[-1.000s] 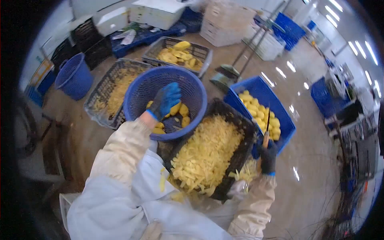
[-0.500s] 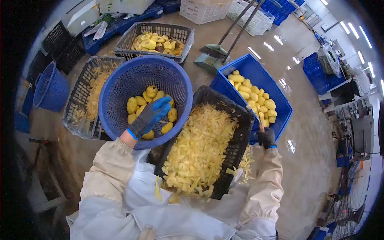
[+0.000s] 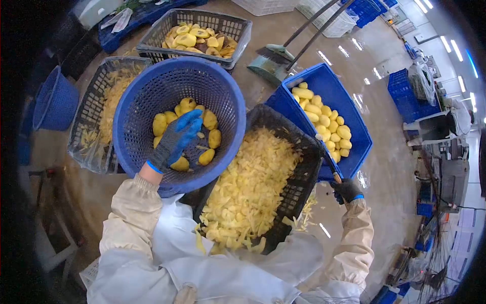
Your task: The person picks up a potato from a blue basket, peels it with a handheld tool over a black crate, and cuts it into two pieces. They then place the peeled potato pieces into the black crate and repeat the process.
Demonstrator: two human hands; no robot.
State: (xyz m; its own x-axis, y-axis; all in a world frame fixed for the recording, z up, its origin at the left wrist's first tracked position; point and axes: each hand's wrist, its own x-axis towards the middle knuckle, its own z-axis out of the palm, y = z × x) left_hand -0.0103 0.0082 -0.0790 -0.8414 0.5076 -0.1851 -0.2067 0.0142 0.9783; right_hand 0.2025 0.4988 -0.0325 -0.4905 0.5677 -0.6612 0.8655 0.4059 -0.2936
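My left hand (image 3: 177, 137), in a dark glove with blue fingers, reaches into a round blue basket (image 3: 124, 121). Its fingers are stretched out over the unwashed-looking yellow potatoes (image 3: 209, 120) at the bottom; what lies under the palm is hidden. My right hand (image 3: 347, 191), also gloved, is closed around the wooden handle of a long, thin peeling knife (image 3: 328, 156). The blade points up and left, across the near corner of a blue crate (image 3: 357, 109) of peeled potatoes (image 3: 324, 119). Between my hands, a black crate (image 3: 289, 190) holds a heap of potato peelings (image 3: 253, 187).
Behind the basket stands a black crate (image 3: 152, 40) of cut potatoes. Another crate (image 3: 83, 119) with peelings is at left, beside a smaller blue basket (image 3: 58, 104). A long-handled dustpan (image 3: 268, 65) stands on the wet floor (image 3: 309, 66). Blue crates (image 3: 405, 96) are far right.
My left hand has moved slightly left and lower inside the basket, fingers still stretched out. My right hand has shifted right and a little down with the peeling knife. The view has shifted slightly.
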